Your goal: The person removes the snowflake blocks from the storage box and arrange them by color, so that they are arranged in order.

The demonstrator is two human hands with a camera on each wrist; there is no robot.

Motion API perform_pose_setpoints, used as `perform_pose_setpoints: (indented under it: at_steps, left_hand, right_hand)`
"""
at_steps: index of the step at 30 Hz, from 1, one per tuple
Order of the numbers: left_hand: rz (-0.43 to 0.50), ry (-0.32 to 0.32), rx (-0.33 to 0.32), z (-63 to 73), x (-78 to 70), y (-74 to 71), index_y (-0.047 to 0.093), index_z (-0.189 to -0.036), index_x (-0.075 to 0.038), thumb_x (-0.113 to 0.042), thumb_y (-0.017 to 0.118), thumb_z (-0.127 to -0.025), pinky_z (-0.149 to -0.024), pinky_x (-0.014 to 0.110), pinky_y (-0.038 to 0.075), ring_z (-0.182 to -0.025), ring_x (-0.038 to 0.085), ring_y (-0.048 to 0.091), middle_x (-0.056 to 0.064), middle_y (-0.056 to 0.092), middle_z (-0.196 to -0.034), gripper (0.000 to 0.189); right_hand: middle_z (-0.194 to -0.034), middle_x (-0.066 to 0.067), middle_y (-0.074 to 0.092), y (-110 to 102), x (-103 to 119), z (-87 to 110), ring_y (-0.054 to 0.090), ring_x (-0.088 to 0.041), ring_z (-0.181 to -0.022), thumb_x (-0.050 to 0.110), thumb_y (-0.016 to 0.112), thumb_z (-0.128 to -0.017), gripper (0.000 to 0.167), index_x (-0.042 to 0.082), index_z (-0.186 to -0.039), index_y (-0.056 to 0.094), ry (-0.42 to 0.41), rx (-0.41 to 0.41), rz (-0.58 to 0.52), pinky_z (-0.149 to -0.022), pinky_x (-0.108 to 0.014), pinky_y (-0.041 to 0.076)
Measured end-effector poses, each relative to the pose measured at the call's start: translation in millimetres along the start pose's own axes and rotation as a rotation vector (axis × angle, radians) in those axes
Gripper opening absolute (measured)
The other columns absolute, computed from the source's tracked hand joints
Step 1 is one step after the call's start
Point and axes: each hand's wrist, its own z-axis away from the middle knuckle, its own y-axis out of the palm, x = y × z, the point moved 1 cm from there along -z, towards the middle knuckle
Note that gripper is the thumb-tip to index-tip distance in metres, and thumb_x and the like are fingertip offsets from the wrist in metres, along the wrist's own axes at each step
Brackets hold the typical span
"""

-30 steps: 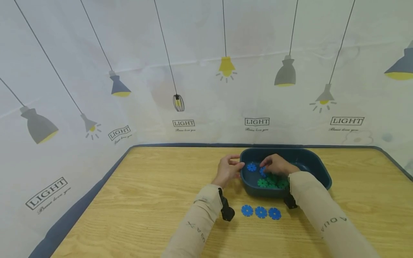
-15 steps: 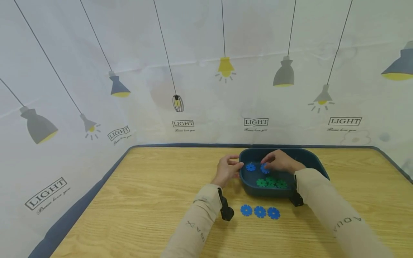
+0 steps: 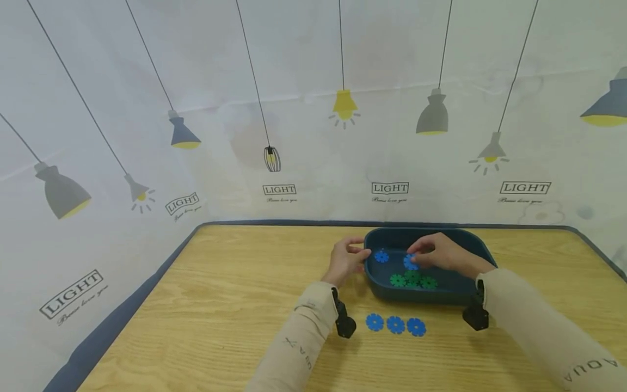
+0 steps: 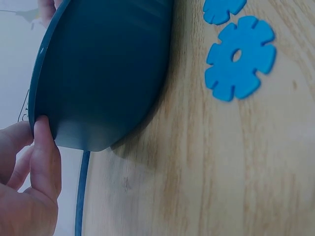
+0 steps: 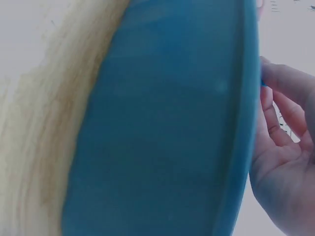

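My left hand (image 3: 346, 258) holds the rim at the left end of a dark teal plastic basin (image 3: 416, 295); in the left wrist view its thumb lies against the wall (image 4: 108, 73). Over the inside of the basin, my right hand (image 3: 448, 253) pinches a blue notched snowflake disc (image 3: 410, 262) between thumb and fingers. Only a sliver of that disc (image 5: 263, 83) shows in the right wrist view, the basin wall hiding the rest. Another blue disc (image 3: 381, 256) lies inside at the left, and several green discs (image 3: 413, 280) cluster near the front wall.
On the wooden table (image 3: 235, 305), three blue discs lie in a row in front of the basin: left (image 3: 374, 322), middle (image 3: 395, 325) and right (image 3: 416, 327). Behind the table's dark edge hangs a lamp-printed cloth (image 3: 313, 136).
My right hand has shifted rightward inside the basin with the blue disc, leaving a wider gap from the other blue one. The left hand keeps its place on the rim.
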Motion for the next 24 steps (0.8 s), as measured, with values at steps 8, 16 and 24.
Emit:
perform_pose_setpoints:
  at_steps: [8,16,24]
  left_hand:
    - [-0.001,-0.015,0.007,1.4,2.6,2.2,0.057,-0.113,-0.004,-0.006,0.065,-0.08,-0.06,0.037,0.053,-0.06,0.017,0.06,0.008,0.058,-0.084,0.034]
    - [0.002,-0.006,0.002,0.9,1.7,3.1,0.058,-0.112,-0.005,-0.007,0.065,-0.08,-0.06,0.039,0.053,-0.055,0.014,0.057,0.008,0.058,-0.083,0.033]
    - [-0.007,-0.001,0.008,0.5,-0.1,-0.4,0.058,-0.113,-0.006,-0.008,0.064,-0.081,-0.061,0.039,0.053,-0.057,0.015,0.058,0.008,0.059,-0.085,0.032]
  right_hand:
    - [-0.099,-0.013,0.059,-12,-1,26.6,0.06,-0.022,-0.089,0.021,0.062,-0.084,0.039,-0.006,-0.112,0.054,-0.013,-0.031,-0.05,-0.079,-0.039,0.049]
    - [-0.092,-0.012,0.058,-20,-2,46.1,0.061,-0.013,-0.082,0.02,0.061,-0.085,0.04,-0.01,-0.11,0.053,-0.066,-0.039,-0.049,-0.075,-0.035,0.051]
    - [-0.09,-0.009,0.059,-14,-5,62.3,0.061,-0.013,-0.081,0.013,0.057,-0.087,0.032,-0.011,-0.108,0.053,-0.136,0.032,-0.101,-0.073,-0.035,0.052]
